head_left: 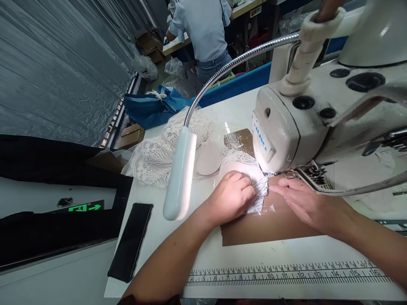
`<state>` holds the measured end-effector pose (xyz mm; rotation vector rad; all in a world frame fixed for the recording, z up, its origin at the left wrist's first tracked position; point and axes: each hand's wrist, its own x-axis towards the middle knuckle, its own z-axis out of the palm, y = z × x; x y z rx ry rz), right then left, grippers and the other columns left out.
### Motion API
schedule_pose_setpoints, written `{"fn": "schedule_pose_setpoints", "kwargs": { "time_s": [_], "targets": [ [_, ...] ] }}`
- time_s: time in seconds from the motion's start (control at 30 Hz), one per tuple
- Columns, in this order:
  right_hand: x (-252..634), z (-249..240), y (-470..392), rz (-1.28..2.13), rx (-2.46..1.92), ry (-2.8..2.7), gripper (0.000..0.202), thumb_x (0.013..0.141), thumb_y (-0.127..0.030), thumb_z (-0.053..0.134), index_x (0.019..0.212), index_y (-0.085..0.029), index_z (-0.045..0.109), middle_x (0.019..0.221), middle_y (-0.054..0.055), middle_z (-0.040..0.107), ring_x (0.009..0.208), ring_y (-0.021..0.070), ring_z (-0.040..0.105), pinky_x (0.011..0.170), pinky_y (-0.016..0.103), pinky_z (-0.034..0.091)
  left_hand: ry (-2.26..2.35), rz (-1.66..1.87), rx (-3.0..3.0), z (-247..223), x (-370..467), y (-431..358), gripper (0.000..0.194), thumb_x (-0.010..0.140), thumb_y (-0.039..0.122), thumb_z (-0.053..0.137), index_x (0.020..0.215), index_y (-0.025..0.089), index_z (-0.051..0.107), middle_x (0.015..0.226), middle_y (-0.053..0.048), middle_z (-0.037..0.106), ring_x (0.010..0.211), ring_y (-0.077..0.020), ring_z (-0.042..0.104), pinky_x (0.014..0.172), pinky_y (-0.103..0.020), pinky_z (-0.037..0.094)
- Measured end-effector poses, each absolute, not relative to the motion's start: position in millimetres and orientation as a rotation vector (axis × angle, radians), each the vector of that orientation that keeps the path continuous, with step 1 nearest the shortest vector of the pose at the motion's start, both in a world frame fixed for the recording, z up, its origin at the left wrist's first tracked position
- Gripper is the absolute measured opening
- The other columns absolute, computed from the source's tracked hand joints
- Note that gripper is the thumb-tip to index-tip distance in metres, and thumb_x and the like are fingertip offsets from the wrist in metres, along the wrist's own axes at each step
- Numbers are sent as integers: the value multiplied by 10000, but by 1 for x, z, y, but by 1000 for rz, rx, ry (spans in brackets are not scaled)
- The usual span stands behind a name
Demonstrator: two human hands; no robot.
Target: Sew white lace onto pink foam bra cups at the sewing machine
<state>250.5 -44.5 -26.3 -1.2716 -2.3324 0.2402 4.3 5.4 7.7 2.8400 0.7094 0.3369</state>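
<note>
Under the needle end of the white sewing machine [282, 131] lies a piece of white lace fabric [261, 190], with a pale, smooth cup-shaped piece [244, 170] beside it. My left hand [235, 197] has its fingers curled and pressed together on the lace, just left of the needle. To the right of the needle, my right hand [305, 203] rests palm down with fingers stretched out, their tips near the lace edge. Beneath both hands is a brown sheet [270, 228] on the white table. The needle point itself is hidden by the machine head.
A lamp [180, 173] on a bendable metal neck hangs left of my hands. Behind it are a cream lace heap [155, 159] and a beige oval pad [209, 159]. A black phone [131, 241] lies left; a printed ruler [286, 275] runs along the front. Another person [203, 34] sits ahead.
</note>
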Motion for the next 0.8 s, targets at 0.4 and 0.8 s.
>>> {"fn": "schedule_pose_setpoints", "kwargs": {
  "time_s": [0.4,0.8],
  "targets": [
    [247,-25,-46,290,-1254,-2392,391,931,-161,405,1161,-269,702,938,82,698,877,243,642,794,387,528,660,282,2781,11,3,7,235,972,244,455,907,147,660,929,-101,679,903,-205,575,896,-372,456],
    [246,-28,-54,-43,-1174,-2497,551,767,29,386,1191,-218,639,892,52,688,727,175,611,756,331,458,536,164,2901,8,1,7,448,1016,345,419,1366,99,551,1445,-107,551,1209,-274,521,992,-430,396]
  ]
}}
